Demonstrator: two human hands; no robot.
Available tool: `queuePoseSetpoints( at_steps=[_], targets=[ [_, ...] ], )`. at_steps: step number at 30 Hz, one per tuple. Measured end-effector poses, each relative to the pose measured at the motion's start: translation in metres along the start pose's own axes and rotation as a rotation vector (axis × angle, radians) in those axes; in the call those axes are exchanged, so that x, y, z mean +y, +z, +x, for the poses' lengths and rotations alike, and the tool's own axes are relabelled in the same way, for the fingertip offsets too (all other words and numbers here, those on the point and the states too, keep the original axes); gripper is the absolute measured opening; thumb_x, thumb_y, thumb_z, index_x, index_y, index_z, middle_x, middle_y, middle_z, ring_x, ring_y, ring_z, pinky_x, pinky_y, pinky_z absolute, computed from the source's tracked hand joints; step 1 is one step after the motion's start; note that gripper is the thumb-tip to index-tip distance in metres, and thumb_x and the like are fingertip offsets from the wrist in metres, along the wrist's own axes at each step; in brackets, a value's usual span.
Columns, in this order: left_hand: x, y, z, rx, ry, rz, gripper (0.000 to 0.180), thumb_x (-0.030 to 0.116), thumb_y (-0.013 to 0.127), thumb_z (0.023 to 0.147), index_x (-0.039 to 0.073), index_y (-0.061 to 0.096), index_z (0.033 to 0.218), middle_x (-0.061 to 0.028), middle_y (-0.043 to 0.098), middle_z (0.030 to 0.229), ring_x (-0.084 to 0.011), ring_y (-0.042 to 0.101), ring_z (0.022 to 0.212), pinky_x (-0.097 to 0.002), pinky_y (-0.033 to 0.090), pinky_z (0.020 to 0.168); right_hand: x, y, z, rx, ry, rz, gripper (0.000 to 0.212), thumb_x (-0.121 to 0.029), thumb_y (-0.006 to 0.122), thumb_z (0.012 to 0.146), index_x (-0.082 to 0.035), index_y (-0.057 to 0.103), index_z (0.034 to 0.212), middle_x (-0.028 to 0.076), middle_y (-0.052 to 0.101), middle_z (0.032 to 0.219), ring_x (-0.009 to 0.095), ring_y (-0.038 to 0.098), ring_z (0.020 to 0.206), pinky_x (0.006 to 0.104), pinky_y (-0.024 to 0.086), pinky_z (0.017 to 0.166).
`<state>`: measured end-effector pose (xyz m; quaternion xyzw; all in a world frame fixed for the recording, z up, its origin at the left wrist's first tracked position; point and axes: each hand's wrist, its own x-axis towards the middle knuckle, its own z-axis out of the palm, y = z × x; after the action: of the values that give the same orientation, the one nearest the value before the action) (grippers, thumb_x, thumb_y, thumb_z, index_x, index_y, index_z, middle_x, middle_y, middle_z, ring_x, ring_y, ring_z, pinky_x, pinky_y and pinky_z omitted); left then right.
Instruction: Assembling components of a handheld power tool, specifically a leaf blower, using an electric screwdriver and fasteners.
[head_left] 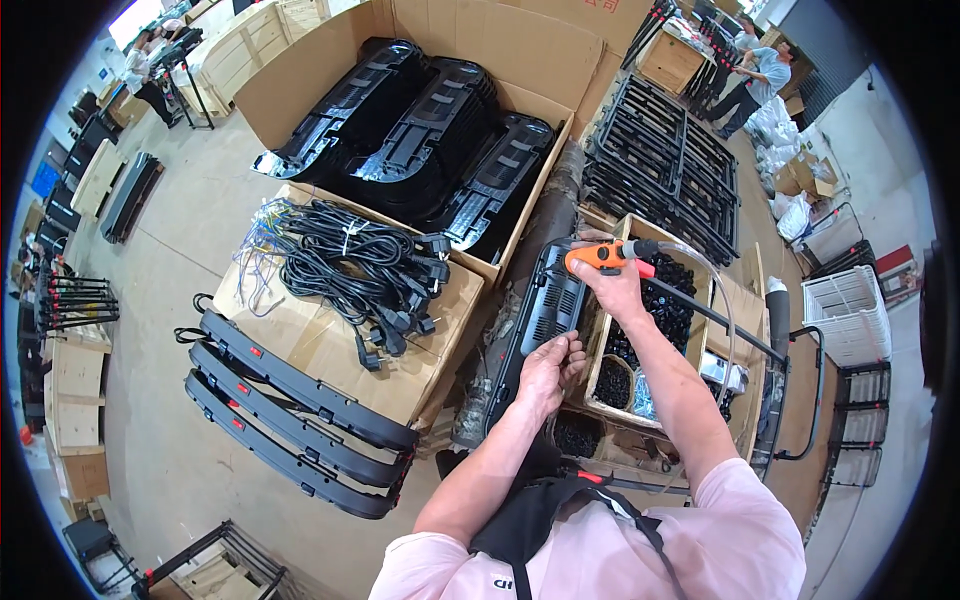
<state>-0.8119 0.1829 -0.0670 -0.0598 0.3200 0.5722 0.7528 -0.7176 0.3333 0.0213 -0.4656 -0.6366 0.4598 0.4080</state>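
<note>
My right hand (622, 298) is wrapped round an orange air screwdriver (603, 256), with a clear hose (722, 285) running back from it. The tool lies over the far end of a long black plastic housing (508, 385) with a slotted grey vent panel (557, 308). Whether its tip touches the housing cannot be seen. At the near end of the vent panel, my left hand (548, 375) has its fingers curled and pinched together by the housing's right edge. Anything between those fingertips is too small to make out.
Right of the housing, a wooden box (648, 235) holds small black parts and screws. To the left, bundled black power cables (350, 260) lie on a carton beside curved black covers (300, 380). A large carton (555, 60) holds glossy black shells. Black metal frames (665, 150) lie beyond.
</note>
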Motion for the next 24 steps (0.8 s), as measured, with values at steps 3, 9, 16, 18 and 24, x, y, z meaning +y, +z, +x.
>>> queuePoseSetpoints(
  at_steps=[3, 9, 16, 18, 24],
  targets=[
    [0.001, -0.001, 0.003, 0.017, 0.01, -0.025, 0.027, 0.024, 0.06, 0.11, 0.002, 0.068, 0.123, -0.0042, 0.07, 0.095, -0.0136, 0.069, 0.077, -0.0261, 0.063, 0.07, -0.008, 0.004, 0.014, -0.049, 0.015, -0.054, 0.048, -0.012, 0.085, 0.085, -0.003, 0.065, 0.128, 0.007, 0.074, 0.111, 0.015, 0.069, 0.103, 0.0327, 0.056, 0.097],
    [0.002, 0.004, 0.01, 0.053, 0.001, -0.13, 0.029, 0.029, 0.061, 0.109, 0.002, 0.068, 0.119, -0.0036, 0.069, 0.09, -0.0136, 0.067, 0.075, -0.0254, 0.062, 0.066, -0.013, 0.012, 0.028, -0.139, 0.007, -0.232, 0.04, -0.009, 0.084, 0.082, -0.001, 0.07, 0.119, 0.009, 0.076, 0.111, 0.017, 0.072, 0.104, 0.0322, 0.057, 0.097],
    [0.005, 0.005, 0.02, 0.083, 0.034, -0.143, 0.031, 0.03, 0.058, 0.11, 0.002, 0.067, 0.12, -0.0043, 0.068, 0.093, -0.0167, 0.067, 0.08, -0.029, 0.062, 0.073, -0.018, 0.012, 0.028, -0.131, 0.041, -0.343, 0.044, -0.018, 0.086, 0.079, -0.005, 0.073, 0.119, 0.004, 0.076, 0.107, 0.015, 0.071, 0.101, 0.0312, 0.054, 0.096],
    [0.003, 0.003, 0.027, 0.054, 0.043, -0.169, 0.03, 0.03, 0.056, 0.111, 0.003, 0.066, 0.121, -0.0034, 0.068, 0.096, -0.0161, 0.067, 0.083, -0.0289, 0.062, 0.075, -0.014, 0.009, 0.026, -0.109, 0.054, -0.261, 0.045, -0.014, 0.086, 0.081, -0.003, 0.07, 0.122, 0.007, 0.076, 0.108, 0.016, 0.071, 0.103, 0.0313, 0.056, 0.096],
    [0.012, -0.005, 0.035, 0.055, 0.057, -0.312, 0.029, 0.032, 0.056, 0.111, 0.006, 0.067, 0.118, -0.0012, 0.067, 0.091, -0.0147, 0.065, 0.078, -0.0282, 0.06, 0.071, -0.046, -0.015, -0.029, -0.097, 0.038, 0.041, 0.057, -0.012, 0.084, 0.084, 0.003, 0.06, 0.134, 0.017, 0.074, 0.123, 0.022, 0.069, 0.116, 0.0377, 0.055, 0.104]
  ],
)
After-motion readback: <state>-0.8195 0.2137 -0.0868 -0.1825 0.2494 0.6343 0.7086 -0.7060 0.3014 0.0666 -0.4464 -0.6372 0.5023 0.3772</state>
